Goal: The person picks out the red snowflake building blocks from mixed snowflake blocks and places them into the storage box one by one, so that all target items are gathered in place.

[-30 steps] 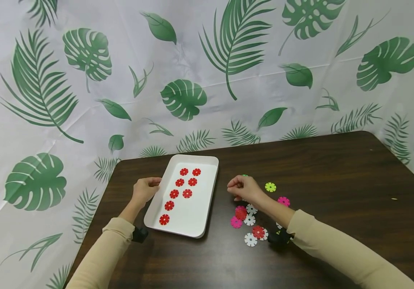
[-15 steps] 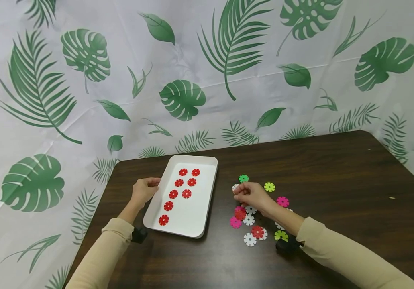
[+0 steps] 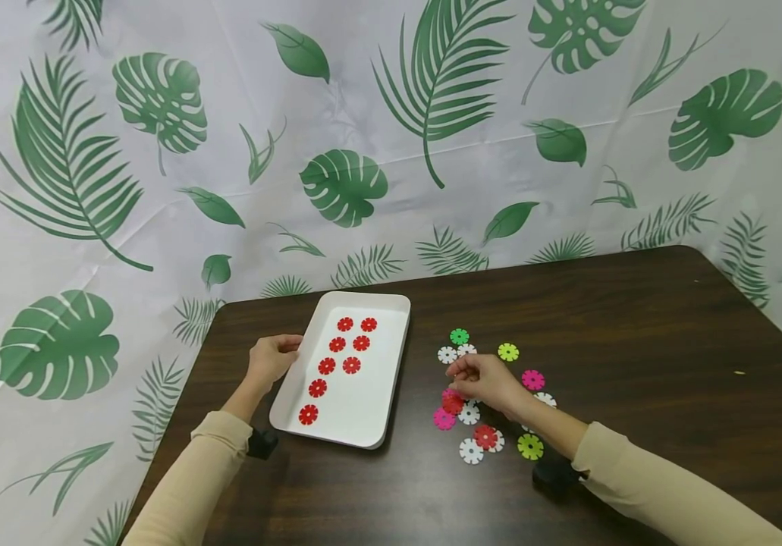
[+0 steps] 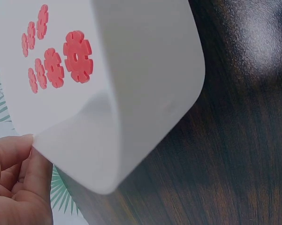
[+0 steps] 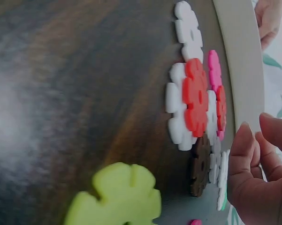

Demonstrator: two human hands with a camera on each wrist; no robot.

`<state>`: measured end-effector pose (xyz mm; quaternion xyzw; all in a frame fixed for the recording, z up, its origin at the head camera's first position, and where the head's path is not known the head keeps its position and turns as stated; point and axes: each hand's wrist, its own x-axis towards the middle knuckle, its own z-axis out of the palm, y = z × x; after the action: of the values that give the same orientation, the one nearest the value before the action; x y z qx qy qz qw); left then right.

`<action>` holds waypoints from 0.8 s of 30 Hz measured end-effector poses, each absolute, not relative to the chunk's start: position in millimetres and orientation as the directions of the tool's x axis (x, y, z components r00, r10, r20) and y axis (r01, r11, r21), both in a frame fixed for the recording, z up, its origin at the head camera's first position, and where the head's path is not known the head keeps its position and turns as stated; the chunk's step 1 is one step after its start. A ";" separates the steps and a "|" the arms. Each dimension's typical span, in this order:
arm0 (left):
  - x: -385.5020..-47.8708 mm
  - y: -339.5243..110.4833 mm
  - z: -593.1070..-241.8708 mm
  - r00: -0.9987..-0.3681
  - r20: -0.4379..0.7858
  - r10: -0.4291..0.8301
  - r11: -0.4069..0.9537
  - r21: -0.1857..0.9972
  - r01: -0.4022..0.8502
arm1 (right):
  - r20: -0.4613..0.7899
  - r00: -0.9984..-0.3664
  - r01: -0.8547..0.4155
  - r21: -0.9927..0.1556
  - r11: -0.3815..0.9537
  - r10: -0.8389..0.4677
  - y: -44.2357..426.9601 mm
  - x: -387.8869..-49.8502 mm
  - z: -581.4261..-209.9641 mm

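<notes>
My left hand (image 3: 272, 359) pinches the left rim of a white tray (image 3: 363, 409); the left wrist view shows its fingertips at the rim. Inside, several red notched discs (image 3: 352, 365) lie in two columns, the left one longer. To the right of the tray, my right hand (image 3: 489, 381) is above a loose pile of similar discs, fingers bent loosely and thumb apart, with nothing visible between them. Just below its fingertips is a red disc (image 3: 453, 404) overlapping a pink one. Another red disc (image 5: 195, 98) lies partly over a white disc (image 5: 173, 110).
Around the pile lie a green disc (image 3: 459, 336), a yellow disc (image 3: 508, 352), a pink disc (image 3: 533, 380) and a yellow-green disc (image 3: 530, 447). A brown disc (image 5: 200, 164) shows in the right wrist view. A leaf-patterned cloth (image 3: 363, 258) hangs behind the dark wooden table (image 3: 636, 341).
My right hand has shifted right and toward me over the pile, uncovering green and white discs at its far side. The left hand keeps its hold on the tray, and the tray's discs look unchanged.
</notes>
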<state>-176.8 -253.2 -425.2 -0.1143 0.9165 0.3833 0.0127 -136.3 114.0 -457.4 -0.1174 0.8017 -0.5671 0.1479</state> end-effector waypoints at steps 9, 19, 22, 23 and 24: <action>-177.5 -254.8 -427.5 -0.973 -0.112 -0.203 0.680 0.699 -0.222 | -0.024 -0.925 -0.131 -0.917 0.377 -0.379 113.6 -130.0 -465.0; -178.5 -255.8 -429.0 -0.973 -0.115 -0.198 0.678 0.701 -0.221 | 0.063 -0.919 -0.265 -0.829 0.492 -0.389 111.0 -124.7 -470.4; -178.9 -256.0 -428.9 -0.973 -0.116 -0.199 0.680 0.698 -0.222 | 0.089 -0.917 -0.299 -0.798 0.522 -0.389 109.9 -123.5 -471.6; -179.0 -256.0 -428.7 -0.973 -0.115 -0.200 0.682 0.696 -0.223 | 0.096 -0.917 -0.306 -0.792 0.528 -0.388 109.6 -123.0 -471.9; -179.2 -255.8 -428.3 -0.972 -0.117 -0.201 0.683 0.695 -0.225 | 0.102 -0.916 -0.313 -0.786 0.532 -0.388 109.3 -122.4 -472.1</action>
<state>-179.2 -255.8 -428.3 -0.1162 0.9171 0.3810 0.0155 -122.4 109.3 -472.1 -0.2006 0.8743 -0.4400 0.0425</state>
